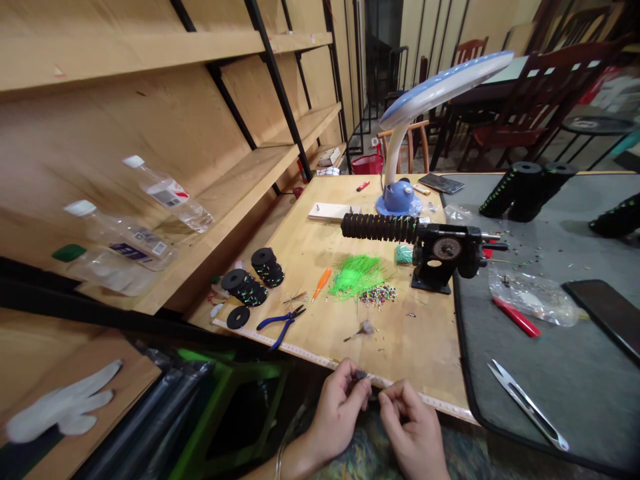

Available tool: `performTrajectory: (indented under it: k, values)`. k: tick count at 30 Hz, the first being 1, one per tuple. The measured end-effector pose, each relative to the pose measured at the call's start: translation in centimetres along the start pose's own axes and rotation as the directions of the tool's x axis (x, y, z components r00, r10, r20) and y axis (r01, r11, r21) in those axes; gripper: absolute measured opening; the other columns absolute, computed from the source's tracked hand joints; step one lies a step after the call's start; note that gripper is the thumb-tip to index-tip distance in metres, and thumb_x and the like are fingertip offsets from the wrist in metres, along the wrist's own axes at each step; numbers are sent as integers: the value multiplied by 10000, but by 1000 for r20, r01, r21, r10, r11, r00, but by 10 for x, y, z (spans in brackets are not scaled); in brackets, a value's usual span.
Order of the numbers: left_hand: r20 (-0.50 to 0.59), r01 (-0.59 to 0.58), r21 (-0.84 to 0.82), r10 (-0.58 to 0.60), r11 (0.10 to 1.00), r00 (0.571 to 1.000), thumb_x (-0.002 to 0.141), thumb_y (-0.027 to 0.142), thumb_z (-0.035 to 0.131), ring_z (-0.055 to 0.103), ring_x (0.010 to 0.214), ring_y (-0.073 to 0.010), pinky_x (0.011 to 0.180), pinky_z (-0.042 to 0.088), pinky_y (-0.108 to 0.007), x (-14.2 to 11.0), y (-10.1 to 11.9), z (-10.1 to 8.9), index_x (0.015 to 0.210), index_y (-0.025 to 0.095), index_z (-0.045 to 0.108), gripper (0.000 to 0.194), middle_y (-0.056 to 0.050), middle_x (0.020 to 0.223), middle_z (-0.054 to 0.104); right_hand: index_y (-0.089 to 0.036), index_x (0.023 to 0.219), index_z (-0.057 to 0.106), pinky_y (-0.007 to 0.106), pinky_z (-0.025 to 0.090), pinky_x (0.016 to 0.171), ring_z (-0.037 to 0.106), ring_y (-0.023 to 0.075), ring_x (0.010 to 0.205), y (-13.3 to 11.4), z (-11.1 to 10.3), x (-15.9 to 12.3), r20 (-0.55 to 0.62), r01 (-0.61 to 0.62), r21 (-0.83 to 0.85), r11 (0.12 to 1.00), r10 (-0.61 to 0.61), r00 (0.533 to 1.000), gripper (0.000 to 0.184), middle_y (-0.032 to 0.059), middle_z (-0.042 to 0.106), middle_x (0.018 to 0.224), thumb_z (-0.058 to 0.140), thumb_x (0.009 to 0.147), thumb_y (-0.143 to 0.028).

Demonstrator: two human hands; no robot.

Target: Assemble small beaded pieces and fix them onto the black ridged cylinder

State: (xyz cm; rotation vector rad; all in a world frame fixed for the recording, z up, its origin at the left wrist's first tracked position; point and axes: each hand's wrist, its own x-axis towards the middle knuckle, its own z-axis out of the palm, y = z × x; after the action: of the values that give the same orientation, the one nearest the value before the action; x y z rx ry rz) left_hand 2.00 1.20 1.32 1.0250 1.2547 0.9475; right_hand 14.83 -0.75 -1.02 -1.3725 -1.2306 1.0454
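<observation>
My left hand (343,403) pinches a small dark piece (360,375) between thumb and forefinger, just over the table's front edge. To its right, my right hand (413,423) is closed in a pinch; whatever its fingertips hold is too small to make out. A small gap separates the two hands. Just beyond them on the wood lies a small greyish tuft (367,327) with a dark stem. Farther back, bright green strands (357,275) are heaped beside a pile of multicoloured beads (379,295).
Blue-handled pliers (280,325), an orange pointed tool (321,285) and black foam spools (245,287) lie to the left. A black winding device (443,253) stands behind right, near a blue lamp (397,199). Silver snips (527,403) rest on the grey mat (493,353).
</observation>
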Motion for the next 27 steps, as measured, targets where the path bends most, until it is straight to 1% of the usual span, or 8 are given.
performTrajectory:
  k: [5, 10, 15, 20, 24, 25, 27]
  values:
    - [2, 4, -6, -4, 1000, 1000, 844, 471, 598, 459, 557, -108, 569, 373, -237, 0, 2, 0, 714, 189, 467, 337, 41, 596, 494, -219, 631, 553, 224, 327, 454, 386, 113, 435, -1, 0, 0, 2, -2, 15, 1000, 2, 1000, 308, -57, 437, 496, 579, 846, -438]
    - [23, 3, -4, -3, 1000, 1000, 861, 435, 582, 449, 553, -106, 576, 367, -240, 1, 0, -1, 707, 190, 458, 315, 45, 579, 485, -215, 635, 564, 223, 337, 468, 410, 114, 443, 1, 1, 0, 7, -9, 31, 999, 9, 1000, 293, -47, 477, 500, 591, 842, -420]
    - [38, 50, -65, -48, 997, 998, 842, 439, 600, 446, 550, -99, 563, 365, -236, 1, 0, -1, 728, 183, 468, 310, 39, 612, 503, -214, 648, 563, 222, 332, 466, 415, 115, 445, 4, 1, 0, 22, -5, 26, 1000, 4, 1000, 315, -47, 479, 503, 566, 861, -445]
    - [63, 121, -110, -114, 987, 991, 797, 472, 636, 455, 530, -90, 529, 349, -225, 2, 1, -1, 726, 177, 465, 348, 33, 623, 524, -212, 662, 557, 220, 355, 478, 447, 116, 450, 7, 1, 0, 40, 11, 18, 1000, -12, 999, 292, -39, 510, 518, 558, 874, -412]
    - [72, 174, -141, -165, 975, 984, 784, 465, 644, 448, 514, -83, 507, 326, -215, 3, -2, -1, 745, 174, 465, 343, 35, 626, 528, -209, 678, 551, 205, 371, 469, 472, 112, 444, 8, -2, 2, 78, 66, -23, 998, -64, 995, 250, -42, 522, 522, 540, 885, -350]
    - [71, 171, -144, -162, 975, 984, 788, 459, 641, 446, 516, -83, 507, 326, -214, 3, -3, -1, 753, 175, 465, 336, 37, 626, 525, -207, 683, 549, 200, 371, 462, 472, 109, 439, 8, -3, 2, 93, 90, -37, 995, -86, 992, 239, -44, 519, 521, 532, 887, -332]
    - [66, 128, -125, -121, 984, 990, 816, 438, 618, 442, 529, -86, 524, 340, -216, 3, -4, -1, 762, 175, 465, 309, 44, 620, 508, -206, 688, 546, 190, 364, 443, 461, 103, 425, 7, -6, 3, 115, 135, -60, 989, -128, 985, 222, -53, 504, 516, 523, 886, -303]
